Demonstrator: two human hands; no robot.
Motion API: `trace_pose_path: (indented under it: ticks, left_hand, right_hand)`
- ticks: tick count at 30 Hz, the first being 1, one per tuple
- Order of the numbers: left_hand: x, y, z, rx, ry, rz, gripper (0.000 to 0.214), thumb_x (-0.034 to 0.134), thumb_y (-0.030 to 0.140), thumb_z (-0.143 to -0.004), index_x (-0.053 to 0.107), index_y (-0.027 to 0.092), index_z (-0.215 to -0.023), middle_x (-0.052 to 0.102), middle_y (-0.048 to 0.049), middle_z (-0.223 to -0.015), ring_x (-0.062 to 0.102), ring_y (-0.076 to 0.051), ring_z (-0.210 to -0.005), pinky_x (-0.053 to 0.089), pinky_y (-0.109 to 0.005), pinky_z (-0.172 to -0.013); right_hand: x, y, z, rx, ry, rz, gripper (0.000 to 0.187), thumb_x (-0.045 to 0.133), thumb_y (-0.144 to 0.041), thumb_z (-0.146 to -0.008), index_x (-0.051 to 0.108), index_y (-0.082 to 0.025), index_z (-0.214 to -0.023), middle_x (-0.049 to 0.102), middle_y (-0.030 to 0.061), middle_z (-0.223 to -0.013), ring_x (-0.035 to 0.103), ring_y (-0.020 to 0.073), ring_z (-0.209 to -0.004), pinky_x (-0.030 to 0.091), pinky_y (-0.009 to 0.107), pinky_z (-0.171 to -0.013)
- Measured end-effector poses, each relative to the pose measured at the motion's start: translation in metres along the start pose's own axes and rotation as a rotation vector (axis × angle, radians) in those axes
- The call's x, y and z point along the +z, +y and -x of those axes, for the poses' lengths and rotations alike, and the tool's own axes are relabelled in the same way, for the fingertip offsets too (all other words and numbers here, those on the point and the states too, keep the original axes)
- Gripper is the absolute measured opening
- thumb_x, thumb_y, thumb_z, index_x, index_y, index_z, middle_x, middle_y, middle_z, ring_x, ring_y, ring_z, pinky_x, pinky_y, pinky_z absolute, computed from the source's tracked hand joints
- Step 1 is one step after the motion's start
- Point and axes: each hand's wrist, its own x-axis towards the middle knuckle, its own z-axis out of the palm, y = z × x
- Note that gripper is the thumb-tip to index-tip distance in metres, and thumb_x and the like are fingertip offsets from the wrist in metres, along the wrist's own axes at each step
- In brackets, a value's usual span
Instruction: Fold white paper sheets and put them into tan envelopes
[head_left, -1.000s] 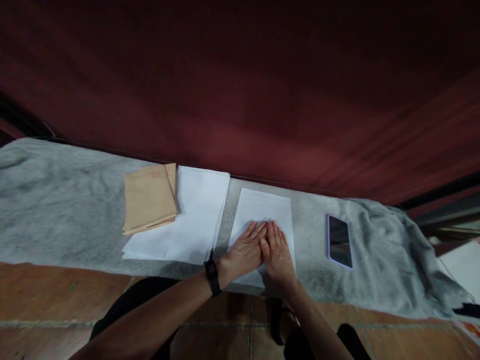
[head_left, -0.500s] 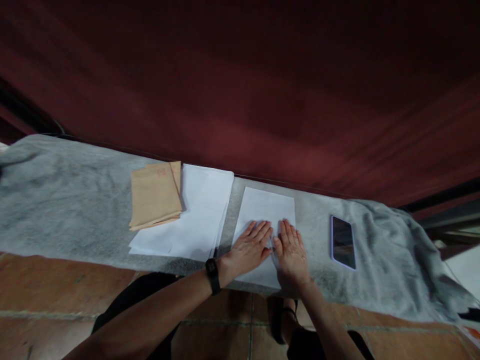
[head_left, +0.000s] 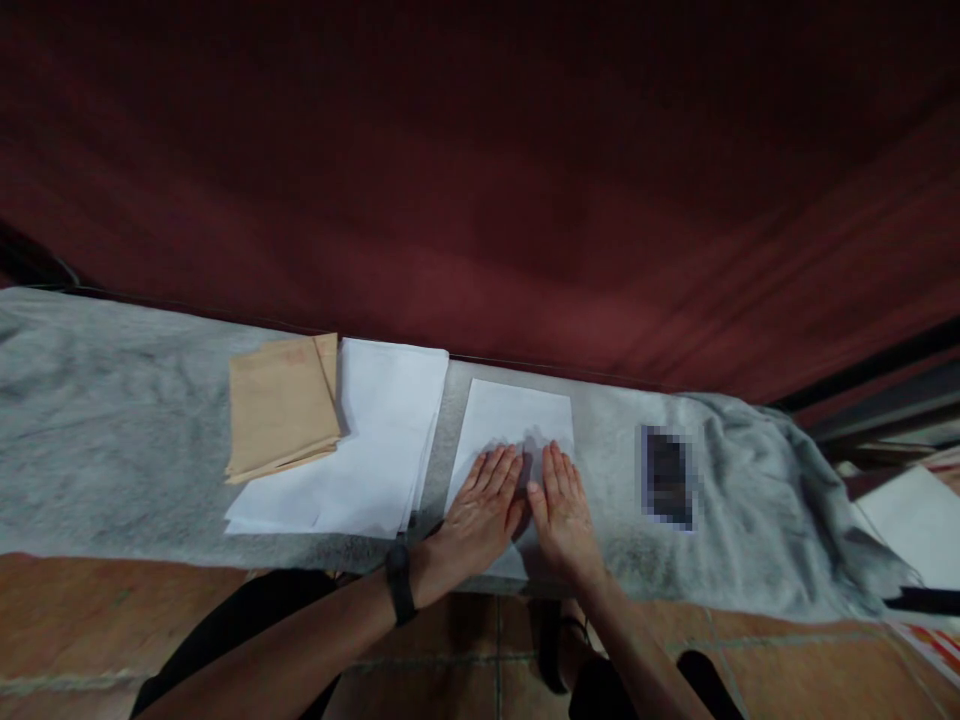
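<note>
A white sheet of paper point(head_left: 517, 408) lies on the grey cloth in front of me. Flat on its left part rests my left hand point(head_left: 484, 505), fingers stretched out and palm down. My right hand point(head_left: 564, 510) presses flat near the sheet's right edge, its thumb a little apart from the fingers. The two hands are side by side with a narrow gap between them, and they cover much of the lower half of the sheet. Left of it, a stack of white paper point(head_left: 390, 430) lies partly under several brown envelopes point(head_left: 281, 405).
The grey cloth point(head_left: 112, 430) covers a long, narrow surface against a dark red backdrop point(head_left: 480, 200). A phone point(head_left: 667, 478), pixelated, lies to the right of my hands. Further right is a white flat object point(head_left: 919, 525). Tiled floor point(head_left: 60, 610) shows below.
My view has shifted slightly, so the paper, envelopes and phone appear further left. Both hands stay flat on the sheet, with little visible movement over it.
</note>
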Motion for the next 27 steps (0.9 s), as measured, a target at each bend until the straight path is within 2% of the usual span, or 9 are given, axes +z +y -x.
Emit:
trace_pose_path:
  ticks: [3, 5, 10, 16, 22, 27]
  left_hand:
    - [0.004, 0.004, 0.006, 0.036, -0.013, -0.030, 0.064, 0.034, 0.023, -0.098, 0.019, 0.008, -0.158, 0.033, -0.0168, -0.162, 0.026, -0.024, -0.152, 0.021, -0.047, -0.125]
    - [0.007, 0.004, 0.010, 0.043, -0.018, -0.056, 0.064, 0.035, 0.022, -0.098, 0.020, 0.007, -0.158, 0.035, -0.0173, -0.161, 0.027, -0.025, -0.152, 0.022, -0.047, -0.125]
    - [0.007, -0.004, 0.014, -0.005, 0.008, -0.097, 0.059, 0.038, 0.029, -0.100, 0.032, 0.006, -0.153, 0.038, -0.0185, -0.159, 0.030, -0.027, -0.151, 0.028, -0.049, -0.122]
    - [0.001, -0.007, 0.014, -0.019, -0.004, -0.103, 0.059, 0.044, 0.034, -0.098, 0.037, 0.007, -0.151, 0.037, -0.0187, -0.160, 0.030, -0.028, -0.151, 0.028, -0.050, -0.123]
    - [-0.008, -0.001, 0.010, -0.044, -0.024, -0.076, 0.058, 0.044, 0.038, -0.099, 0.042, 0.008, -0.148, 0.039, -0.0178, -0.159, 0.031, -0.029, -0.150, 0.026, -0.050, -0.124]
    - [-0.012, 0.002, 0.008, 0.012, -0.070, -0.091, 0.052, 0.040, 0.035, -0.101, 0.044, 0.011, -0.148, 0.038, -0.0144, -0.160, 0.031, -0.027, -0.150, 0.023, -0.050, -0.125]
  right_hand:
    - [0.004, -0.017, 0.009, -0.081, -0.037, -0.048, 0.061, 0.031, -0.034, -0.107, 0.011, -0.015, -0.162, 0.031, 0.0161, -0.163, 0.029, 0.0264, -0.151, 0.037, 0.051, -0.118]
    - [0.007, -0.020, 0.012, -0.090, -0.045, -0.034, 0.062, 0.032, -0.034, -0.107, 0.013, -0.014, -0.161, 0.033, 0.0172, -0.162, 0.032, 0.0276, -0.150, 0.037, 0.051, -0.117]
    - [0.005, -0.006, 0.013, -0.041, -0.022, 0.050, 0.063, 0.035, -0.037, -0.106, 0.016, -0.012, -0.161, 0.034, 0.0190, -0.161, 0.033, 0.0291, -0.149, 0.035, 0.052, -0.118]
    - [0.003, 0.010, 0.013, 0.002, -0.015, 0.104, 0.064, 0.036, -0.040, -0.106, 0.020, -0.012, -0.160, 0.036, 0.0190, -0.160, 0.036, 0.0306, -0.147, 0.034, 0.051, -0.118]
    - [0.001, 0.004, 0.010, 0.002, -0.010, 0.095, 0.064, 0.033, -0.040, -0.107, 0.015, -0.012, -0.161, 0.034, 0.0194, -0.161, 0.033, 0.0303, -0.148, 0.033, 0.052, -0.118]
    - [0.004, -0.005, 0.006, -0.064, -0.032, 0.060, 0.060, 0.031, -0.031, -0.106, 0.015, -0.013, -0.161, 0.034, 0.0173, -0.162, 0.029, 0.0278, -0.151, 0.031, 0.052, -0.119]
